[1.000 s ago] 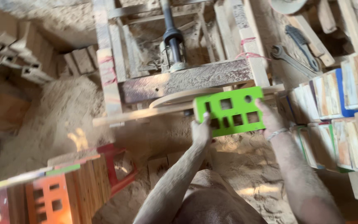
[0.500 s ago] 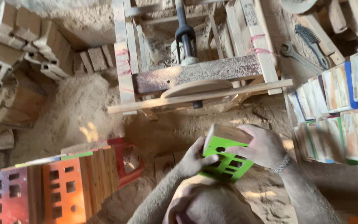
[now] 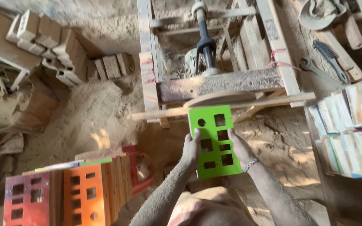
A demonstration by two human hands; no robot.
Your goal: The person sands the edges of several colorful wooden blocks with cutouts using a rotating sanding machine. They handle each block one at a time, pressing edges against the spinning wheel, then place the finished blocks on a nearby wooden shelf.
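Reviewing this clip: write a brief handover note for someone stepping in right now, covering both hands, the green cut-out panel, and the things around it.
Left hand: grips the left edge of the green panel.
Right hand: grips its right edge.
The panel, with one round and several square holes, is held upright in front of the wooden machine frame, apart from it.
Orange panel and red panel stand in a stack at lower left; pale painted boards are stacked on the right.
Wrench lies beyond the frame.
The green panel is not in either stack.

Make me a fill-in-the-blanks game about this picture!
1. Both hands hold a ____ board with holes.
2. Its one round hole sits beside square holes, at the ____ left corner.
3. The stacked boards at lower left are red and ____.
4. A ____ lies right of the wooden frame.

Missing: green; top; orange; wrench
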